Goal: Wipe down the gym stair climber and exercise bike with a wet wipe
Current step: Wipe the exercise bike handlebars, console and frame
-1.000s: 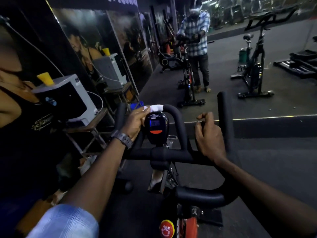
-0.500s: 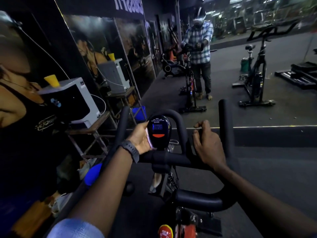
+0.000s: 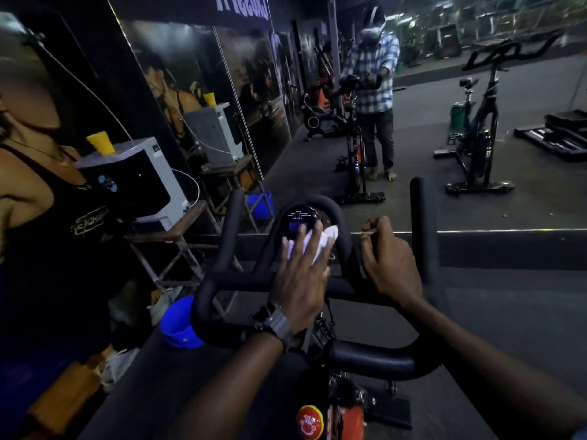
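The exercise bike's black handlebar [image 3: 241, 281] fills the lower middle, with a round display console [image 3: 298, 219] at its centre. My left hand [image 3: 301, 271] lies flat over the console's face with straight fingers, pressing a white wet wipe [image 3: 324, 241] against it. The wipe sticks out past my fingers to the right. My right hand [image 3: 389, 262] curls around the handlebar's inner loop just right of the console. A red knob [image 3: 309, 422] sits low on the frame.
A mirror ahead reflects a person in a checked shirt [image 3: 374, 77] at a bike. Another bike [image 3: 479, 134] stands at right. At left, a white box [image 3: 139, 179] with a yellow cup sits on a wooden stand; a blue item [image 3: 178, 325] lies below the handlebar.
My left hand came from the console's left side onto its front face, carrying the wipe with it. My right hand stayed on the handlebar.
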